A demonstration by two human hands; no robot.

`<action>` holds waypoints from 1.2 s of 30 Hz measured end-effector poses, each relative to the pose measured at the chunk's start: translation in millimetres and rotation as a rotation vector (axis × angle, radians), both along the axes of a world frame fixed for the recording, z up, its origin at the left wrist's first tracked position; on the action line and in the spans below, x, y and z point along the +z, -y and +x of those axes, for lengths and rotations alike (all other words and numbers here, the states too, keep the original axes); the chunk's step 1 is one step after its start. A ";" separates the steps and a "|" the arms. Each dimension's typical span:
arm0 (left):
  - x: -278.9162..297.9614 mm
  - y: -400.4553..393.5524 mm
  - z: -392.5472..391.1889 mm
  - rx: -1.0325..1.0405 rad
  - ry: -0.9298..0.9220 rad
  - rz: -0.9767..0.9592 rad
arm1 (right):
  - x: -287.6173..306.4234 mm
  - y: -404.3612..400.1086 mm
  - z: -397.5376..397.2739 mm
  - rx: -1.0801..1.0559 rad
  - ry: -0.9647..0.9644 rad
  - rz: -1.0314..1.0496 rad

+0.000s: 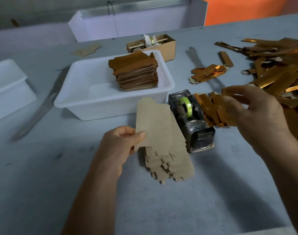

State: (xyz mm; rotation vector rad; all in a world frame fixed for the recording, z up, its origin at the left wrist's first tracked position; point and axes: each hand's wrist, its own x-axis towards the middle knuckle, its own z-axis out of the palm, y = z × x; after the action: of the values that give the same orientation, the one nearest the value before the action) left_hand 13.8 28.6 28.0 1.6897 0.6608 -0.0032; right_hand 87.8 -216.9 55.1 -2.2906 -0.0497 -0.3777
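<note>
The left hand (pixel 121 143) pinches a card (pixel 155 122), the right hand (pixel 256 114) pinches a strip (pixel 227 92); better to lift only one, kept straight.

- The card blank (pixel 155 122), near centre: plain brown paperboard, matt and slightly fibrous.
- The stack of blanks (pixel 170 165) under it: the same dull kraft card.
- The foil-faced strips (pixel 272 78), right: glossy metallic gold-copper faces with bright glints, and dull card backs.
- The tape dispenser (pixel 194 133): glossy black plastic, holding a shiny green tape roll (pixel 185 106).
- The tub (pixel 94 106): smooth white plastic.
- The box (pixel 169 48), far: raw brown cardboard.
- The table (pixel 43 175): grey, matt, scuffed.
</note>
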 end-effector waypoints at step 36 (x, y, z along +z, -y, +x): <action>24.4 58.7 -14.8 -0.172 0.174 -0.112 | -10.3 -34.1 -74.0 0.428 -0.402 0.367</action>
State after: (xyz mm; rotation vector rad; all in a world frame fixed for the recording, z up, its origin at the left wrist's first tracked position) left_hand -1.0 -30.1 52.5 1.6133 0.3779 -0.0146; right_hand 13.7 -182.8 44.9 -1.8868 -0.2411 0.2766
